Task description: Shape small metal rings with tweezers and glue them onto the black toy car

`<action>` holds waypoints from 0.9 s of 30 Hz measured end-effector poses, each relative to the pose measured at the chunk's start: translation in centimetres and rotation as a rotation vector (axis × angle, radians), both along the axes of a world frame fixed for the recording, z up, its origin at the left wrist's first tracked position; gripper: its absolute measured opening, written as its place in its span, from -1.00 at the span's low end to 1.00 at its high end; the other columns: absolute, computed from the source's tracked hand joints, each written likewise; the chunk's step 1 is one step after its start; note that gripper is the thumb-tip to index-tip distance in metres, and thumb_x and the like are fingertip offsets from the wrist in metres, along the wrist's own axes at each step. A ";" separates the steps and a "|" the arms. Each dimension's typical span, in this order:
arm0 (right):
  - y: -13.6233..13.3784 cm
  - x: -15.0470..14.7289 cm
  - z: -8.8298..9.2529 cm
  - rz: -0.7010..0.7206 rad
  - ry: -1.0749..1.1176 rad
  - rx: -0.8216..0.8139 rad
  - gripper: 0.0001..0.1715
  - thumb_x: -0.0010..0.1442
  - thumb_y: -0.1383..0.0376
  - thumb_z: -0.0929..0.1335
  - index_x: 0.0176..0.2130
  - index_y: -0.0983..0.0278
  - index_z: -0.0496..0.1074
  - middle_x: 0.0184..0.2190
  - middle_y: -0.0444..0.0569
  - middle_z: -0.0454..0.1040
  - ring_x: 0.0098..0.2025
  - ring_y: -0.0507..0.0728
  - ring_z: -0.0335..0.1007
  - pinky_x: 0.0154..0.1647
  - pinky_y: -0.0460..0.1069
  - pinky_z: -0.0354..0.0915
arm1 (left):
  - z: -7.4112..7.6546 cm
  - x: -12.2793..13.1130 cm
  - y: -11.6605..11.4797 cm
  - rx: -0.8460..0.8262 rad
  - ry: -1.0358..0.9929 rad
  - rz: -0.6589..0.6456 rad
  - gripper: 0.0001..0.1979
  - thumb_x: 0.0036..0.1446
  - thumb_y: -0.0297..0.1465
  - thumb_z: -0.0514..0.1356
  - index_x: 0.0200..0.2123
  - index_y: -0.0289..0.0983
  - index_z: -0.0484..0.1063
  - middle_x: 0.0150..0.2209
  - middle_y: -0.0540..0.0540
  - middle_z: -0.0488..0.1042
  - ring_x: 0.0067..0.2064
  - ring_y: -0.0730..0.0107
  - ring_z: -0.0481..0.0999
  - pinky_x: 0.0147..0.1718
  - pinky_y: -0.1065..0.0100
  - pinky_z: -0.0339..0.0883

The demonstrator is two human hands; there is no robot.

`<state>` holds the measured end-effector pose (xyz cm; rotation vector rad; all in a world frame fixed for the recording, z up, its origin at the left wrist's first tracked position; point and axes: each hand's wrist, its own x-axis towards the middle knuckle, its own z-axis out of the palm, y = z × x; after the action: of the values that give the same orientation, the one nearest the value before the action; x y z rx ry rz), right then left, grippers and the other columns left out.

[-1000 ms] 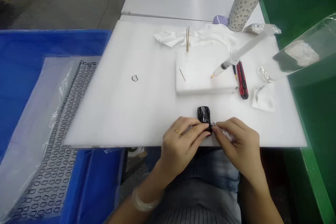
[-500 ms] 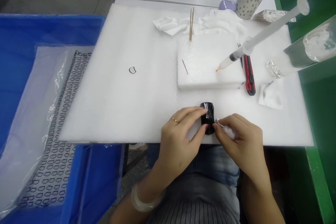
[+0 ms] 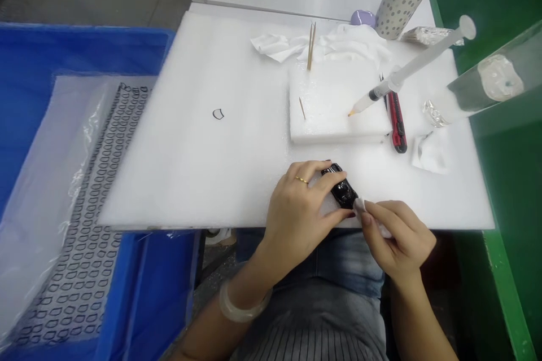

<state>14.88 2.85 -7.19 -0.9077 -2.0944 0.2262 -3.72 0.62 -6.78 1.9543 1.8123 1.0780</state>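
With the white foam block (image 3: pixel 334 128) as our landmark, we have the glossy black, elongated, contoured piece (image 3: pixel 344 194) on the near side of it, lying on the broad white foam sheet (image 3: pixel 199 180) close to that sheet's near edge. Its long axis runs slantwise: the far end points away from us and leftward, towards the block's near face, while the near end points towards us and rightward, away from the block. We cannot tell which end is its front. Our left hand (image 3: pixel 298 203) is partly open, holding the piece between fingers curved over its far part and a thumb at its near end. Our right hand (image 3: pixel 398 237), nearly closed, pinches a crumpled white cloth wad (image 3: pixel 359 206) between thumb and forefinger, its tip meeting the piece's near end; how hard it presses, we cannot tell. On top of the block, a translucent plastic syringe with an orange tip (image 3: pixel 406 70) leans up to the right, and thin tan wooden sticks (image 3: pixel 311 53) stand towards its far left. Just right of the block lies a red and black utility knife (image 3: pixel 397 124).
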 end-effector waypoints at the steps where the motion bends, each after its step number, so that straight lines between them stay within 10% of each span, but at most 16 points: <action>1: -0.1 0.0 -0.1 0.001 -0.017 0.014 -0.74 0.25 0.51 0.44 -0.09 0.24 0.56 -0.39 -0.11 0.52 -0.46 -0.01 0.46 -0.52 -0.11 0.39 | -0.2 0.4 0.0 0.021 0.022 0.047 -0.47 -0.12 -0.39 0.59 -0.03 -0.29 0.61 -0.02 -0.25 0.61 -0.02 -0.09 0.58 -0.11 -0.08 0.60; 15: 1.4 -0.7 2.3 -0.197 0.018 -0.372 -0.91 0.33 0.32 0.43 -0.20 0.20 0.61 -0.40 -0.13 0.57 -0.43 0.02 0.48 -0.44 -0.07 0.38 | -0.9 0.6 -0.2 0.073 0.098 0.093 -0.44 -0.16 -0.24 0.61 -0.05 -0.23 0.62 -0.11 -0.19 0.58 -0.08 -0.03 0.55 -0.23 0.04 0.59; 20: 4.0 2.7 3.5 -0.517 0.075 -0.132 -0.81 0.26 0.17 0.49 -0.14 0.18 0.56 -0.25 -0.01 0.59 -0.23 0.20 0.54 -0.27 0.09 0.43 | -1.1 0.2 -0.4 0.073 0.053 0.064 -0.44 -0.12 -0.21 0.59 -0.03 -0.22 0.61 -0.06 -0.19 0.59 -0.04 0.00 0.57 -0.20 0.08 0.59; 27: 1.9 2.6 3.1 -0.340 0.025 -0.150 -0.94 0.30 0.32 0.43 -0.22 0.17 0.57 -0.24 -0.03 0.62 -0.14 0.21 0.56 -0.09 0.16 0.42 | -0.8 0.0 -0.6 0.052 0.008 0.041 -0.77 0.31 -0.39 0.28 0.01 -0.23 0.60 -0.03 -0.20 0.59 -0.03 0.03 0.56 -0.18 0.06 0.56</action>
<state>17.48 4.72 -4.08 -1.3254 -1.8825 0.2162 -3.71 0.00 -7.58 1.9613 1.8535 1.1422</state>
